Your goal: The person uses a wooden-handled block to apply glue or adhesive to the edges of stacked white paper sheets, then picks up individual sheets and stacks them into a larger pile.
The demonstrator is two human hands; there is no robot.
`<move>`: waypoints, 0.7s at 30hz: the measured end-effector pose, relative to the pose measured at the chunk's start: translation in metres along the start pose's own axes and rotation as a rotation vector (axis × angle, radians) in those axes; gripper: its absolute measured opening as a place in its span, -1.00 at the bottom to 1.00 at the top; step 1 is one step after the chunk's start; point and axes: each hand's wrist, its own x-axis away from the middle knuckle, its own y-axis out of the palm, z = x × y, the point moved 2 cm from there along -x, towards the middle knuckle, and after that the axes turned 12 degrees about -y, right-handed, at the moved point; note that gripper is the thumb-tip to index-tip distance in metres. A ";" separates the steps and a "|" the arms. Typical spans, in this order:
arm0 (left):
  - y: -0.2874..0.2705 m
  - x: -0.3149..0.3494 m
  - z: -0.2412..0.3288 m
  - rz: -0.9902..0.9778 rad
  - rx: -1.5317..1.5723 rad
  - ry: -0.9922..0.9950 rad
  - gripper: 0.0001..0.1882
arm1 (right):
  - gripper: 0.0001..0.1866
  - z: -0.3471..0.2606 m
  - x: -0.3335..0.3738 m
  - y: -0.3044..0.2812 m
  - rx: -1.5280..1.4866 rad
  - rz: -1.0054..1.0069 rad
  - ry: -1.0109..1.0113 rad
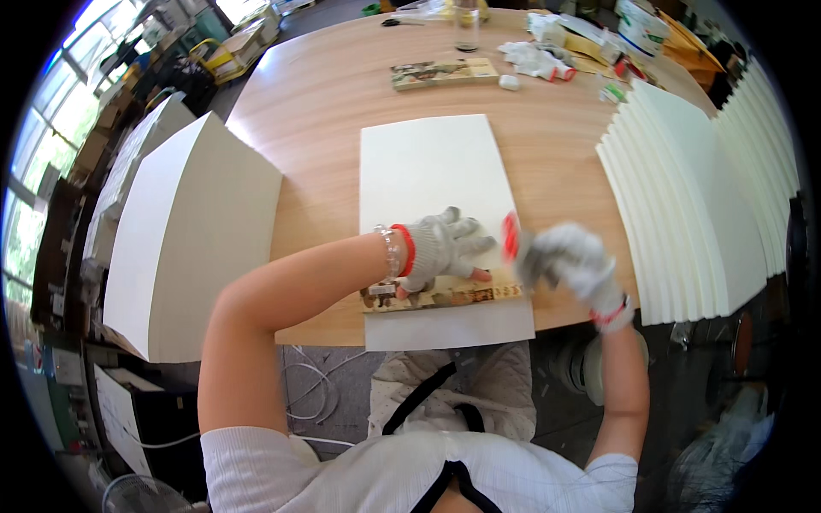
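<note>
My left hand (440,248), in a white glove with a red cuff, lies with its fingers spread. It presses on a white sheet (428,162) and on the edge of a strip printed in brown and beige (462,295). Part of that strip is hidden under the hand. Another white sheet (449,332) shows below it at the table's near edge. Just right of the sheets, my right hand (569,261), also gloved, is closed and smeared by motion. A blurred red thing (510,238) sticks out from its fingers; I cannot tell its kind.
A tall stack of white paper (197,239) stands left, and fanned white stacks (676,205) stand right on the wooden table (316,94). Farther back lie a printed box-like block (445,73), a small white lump (510,82), spare gloves (537,60), a clear container (466,30) and scissors (400,22).
</note>
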 end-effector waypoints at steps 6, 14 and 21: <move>0.028 -0.013 -0.005 0.120 0.215 0.019 -0.11 | -0.76 0.039 -0.024 0.213 0.861 -0.320 -0.719; 0.002 -0.007 -0.003 -0.045 0.101 0.022 0.06 | -0.85 0.047 -0.033 0.250 0.887 -0.361 -0.763; 0.005 -0.003 0.003 -0.130 0.185 -0.016 0.02 | -0.92 0.029 0.041 0.034 1.193 -0.266 -0.657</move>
